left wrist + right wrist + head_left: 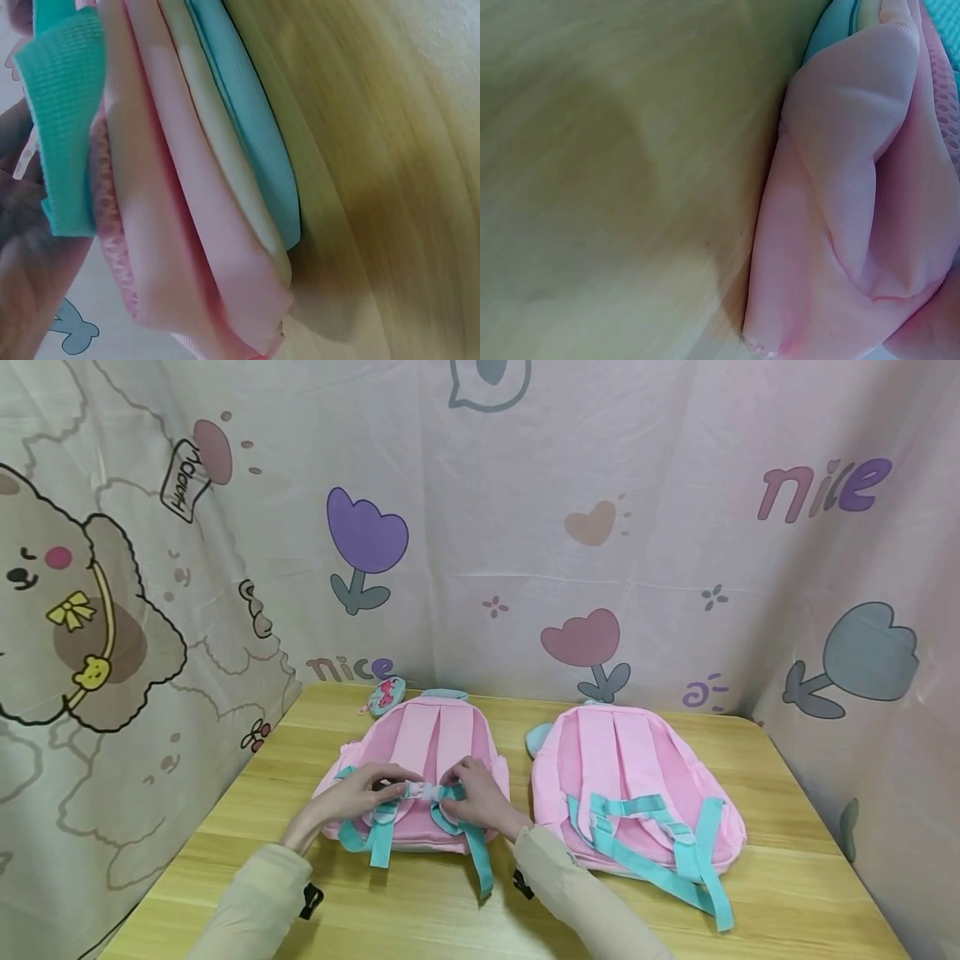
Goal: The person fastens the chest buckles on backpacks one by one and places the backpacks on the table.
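Note:
In the head view, a pink backpack (468, 735) lies with its strap side up at the left of the table. Across its shoulder straps is a pale plastic buckle (422, 791) on teal webbing. My left hand (358, 793) pinches the buckle's left end between thumb and fingers. On the other side my right hand (483, 797) pinches the buckle's right end where the teal strap (454, 792) meets it. Teal strap tails hang toward the front edge. The left wrist view shows a teal strap loop (64, 127) beside the hand and the bag's layered side.
A second pink backpack (678, 752) lies to the right, its teal chest strap (637, 806) joined across the shoulder straps. A small round teal-and-pink pouch (387, 696) sits behind the left bag. Printed cloth (480, 527) hangs behind the wooden table (255, 793).

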A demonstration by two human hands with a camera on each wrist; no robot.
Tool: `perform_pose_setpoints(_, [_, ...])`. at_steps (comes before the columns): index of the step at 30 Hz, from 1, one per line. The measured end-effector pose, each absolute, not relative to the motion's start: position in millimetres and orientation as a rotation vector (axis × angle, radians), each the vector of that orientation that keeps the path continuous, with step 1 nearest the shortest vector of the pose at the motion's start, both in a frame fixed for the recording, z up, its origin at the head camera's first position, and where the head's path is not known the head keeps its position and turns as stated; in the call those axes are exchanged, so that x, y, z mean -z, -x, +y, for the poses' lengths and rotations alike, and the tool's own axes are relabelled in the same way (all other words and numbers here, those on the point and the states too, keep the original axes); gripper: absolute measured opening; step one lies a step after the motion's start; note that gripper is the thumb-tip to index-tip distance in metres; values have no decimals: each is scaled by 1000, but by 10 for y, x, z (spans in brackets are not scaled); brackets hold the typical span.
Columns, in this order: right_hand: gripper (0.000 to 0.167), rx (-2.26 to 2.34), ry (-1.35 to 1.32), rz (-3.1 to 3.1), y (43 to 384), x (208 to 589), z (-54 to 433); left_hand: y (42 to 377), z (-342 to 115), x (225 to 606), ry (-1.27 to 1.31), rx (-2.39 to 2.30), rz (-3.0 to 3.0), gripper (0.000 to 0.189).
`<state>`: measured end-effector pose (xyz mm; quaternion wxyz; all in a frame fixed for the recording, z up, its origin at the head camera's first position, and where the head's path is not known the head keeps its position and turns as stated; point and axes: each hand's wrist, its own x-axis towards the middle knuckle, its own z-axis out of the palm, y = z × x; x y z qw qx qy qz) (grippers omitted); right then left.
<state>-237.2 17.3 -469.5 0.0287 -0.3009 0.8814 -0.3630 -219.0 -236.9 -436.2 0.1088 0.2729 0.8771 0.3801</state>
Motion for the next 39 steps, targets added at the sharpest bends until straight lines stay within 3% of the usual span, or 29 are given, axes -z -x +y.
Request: perform_pose_setpoints(39, [22,1010,899,2773,2336,4653,135,2181,-2334,4378,-946,-1097,2516,35])
